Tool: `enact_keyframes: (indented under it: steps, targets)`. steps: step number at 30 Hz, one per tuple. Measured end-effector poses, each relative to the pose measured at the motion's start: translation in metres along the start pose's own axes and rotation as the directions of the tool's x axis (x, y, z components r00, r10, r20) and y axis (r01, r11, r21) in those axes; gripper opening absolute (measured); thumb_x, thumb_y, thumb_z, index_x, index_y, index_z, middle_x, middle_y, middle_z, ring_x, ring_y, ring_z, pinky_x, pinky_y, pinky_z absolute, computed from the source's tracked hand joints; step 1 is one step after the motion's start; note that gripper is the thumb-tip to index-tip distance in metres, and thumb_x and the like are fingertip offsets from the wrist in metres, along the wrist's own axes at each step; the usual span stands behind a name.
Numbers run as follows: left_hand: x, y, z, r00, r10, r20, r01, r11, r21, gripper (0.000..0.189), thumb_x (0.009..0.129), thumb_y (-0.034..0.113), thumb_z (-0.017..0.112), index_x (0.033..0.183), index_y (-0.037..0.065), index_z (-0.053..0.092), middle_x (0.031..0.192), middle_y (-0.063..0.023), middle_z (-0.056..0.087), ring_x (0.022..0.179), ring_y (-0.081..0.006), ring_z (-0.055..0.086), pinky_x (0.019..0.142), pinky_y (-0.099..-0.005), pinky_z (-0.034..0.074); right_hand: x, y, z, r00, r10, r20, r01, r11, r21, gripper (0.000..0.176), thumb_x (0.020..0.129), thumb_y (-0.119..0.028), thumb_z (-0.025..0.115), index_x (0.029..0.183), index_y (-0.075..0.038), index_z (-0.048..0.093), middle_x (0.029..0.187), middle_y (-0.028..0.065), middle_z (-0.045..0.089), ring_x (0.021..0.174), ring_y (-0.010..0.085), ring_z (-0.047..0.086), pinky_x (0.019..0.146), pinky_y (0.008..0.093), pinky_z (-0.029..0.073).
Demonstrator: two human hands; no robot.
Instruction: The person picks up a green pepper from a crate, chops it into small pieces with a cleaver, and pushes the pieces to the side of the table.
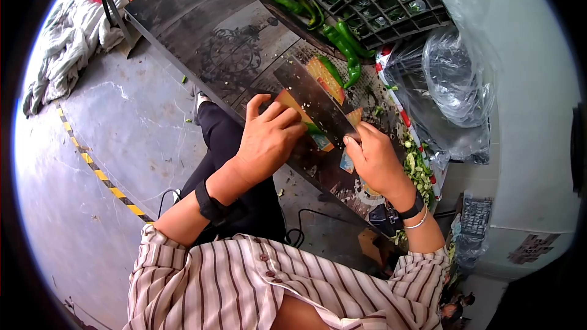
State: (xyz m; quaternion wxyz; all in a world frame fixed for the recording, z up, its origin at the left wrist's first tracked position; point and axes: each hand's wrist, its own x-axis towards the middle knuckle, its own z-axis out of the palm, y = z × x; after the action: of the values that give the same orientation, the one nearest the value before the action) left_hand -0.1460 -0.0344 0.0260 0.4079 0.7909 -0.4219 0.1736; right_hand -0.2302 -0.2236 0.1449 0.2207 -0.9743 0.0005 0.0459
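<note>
My right hand (376,160) is closed around the handle end of a large cleaver (321,99), whose broad blade slants up and to the left over the dark table. Bits of pepper and pale seeds stick to the blade. My left hand (268,137) lies left of the blade, its fingers curled down on a green pepper (313,129) that shows only a short stretch beside the fingertips. Orange-and-yellow printed patches (292,105) show beneath the blade. Past the cleaver, several whole green peppers (348,49) lie on the table. Chopped green pieces (417,168) are heaped right of my right hand.
A black plastic crate (391,0) stands at the table's far right, with clear plastic bags (455,79) beside it. The table's edge (174,66) runs diagonally on the left. Grey cloth (64,49) and black-yellow floor tape (101,174) are farther left.
</note>
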Motion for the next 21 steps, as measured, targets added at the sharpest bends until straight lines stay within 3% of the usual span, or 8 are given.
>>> enact_keyframes:
  steps: [7, 14, 17, 21]
  targets:
    - [0.001, 0.0, -0.001, 1.0, -0.012, 0.0, 0.012, 1.0, 0.008, 0.013, 0.077, 0.012, 0.068, 0.088, 0.016, 0.071, 0.086, 0.0031, 0.057, 0.093, -0.0161, 0.057, 0.1, -0.0452, 0.032, 0.005, -0.002, 0.008, 0.998, -0.023, 0.051, 0.026, 0.997, -0.07, 0.019, 0.094, -0.013, 0.055, 0.085, 0.004, 0.051, 0.083, 0.025, 0.055, 0.077, 0.0453, 0.056, 0.065, 0.049, 0.045]
    - [-0.002, 0.0, 0.002, 1.0, -0.014, 0.007, 0.014, 1.0, 0.01, 0.013, 0.077, 0.013, 0.067, 0.088, 0.017, 0.07, 0.088, 0.0029, 0.058, 0.095, -0.0169, 0.056, 0.1, -0.0454, 0.032, 0.039, 0.001, 0.025, 0.977, -0.185, -0.102, 0.167, 0.972, -0.166, 0.017, 0.093, -0.012, 0.054, 0.087, 0.004, 0.052, 0.084, 0.0235, 0.057, 0.077, 0.0452, 0.058, 0.067, 0.0493, 0.047]
    - [-0.002, 0.0, 0.001, 1.0, 0.005, -0.004, -0.005, 1.0, 0.028, 0.014, 0.076, 0.012, 0.067, 0.089, 0.017, 0.07, 0.088, 0.0026, 0.057, 0.095, -0.0174, 0.056, 0.101, -0.0454, 0.032, 0.043, 0.01, 0.017, 0.985, -0.12, -0.123, 0.119, 0.993, -0.011, 0.016, 0.091, -0.01, 0.056, 0.084, 0.005, 0.054, 0.083, 0.0234, 0.058, 0.078, 0.0451, 0.057, 0.069, 0.0496, 0.046]
    - [-0.001, 0.0, 0.001, 1.0, -0.006, 0.0, 0.006, 1.0, 0.02, 0.014, 0.076, 0.012, 0.068, 0.088, 0.017, 0.07, 0.088, 0.0028, 0.057, 0.095, -0.0176, 0.055, 0.102, -0.0457, 0.032, 0.02, -0.004, 0.005, 0.988, -0.129, -0.087, 0.126, 0.991, -0.041, 0.015, 0.091, -0.008, 0.056, 0.086, 0.006, 0.053, 0.084, 0.0253, 0.057, 0.079, 0.0458, 0.056, 0.068, 0.0484, 0.045]
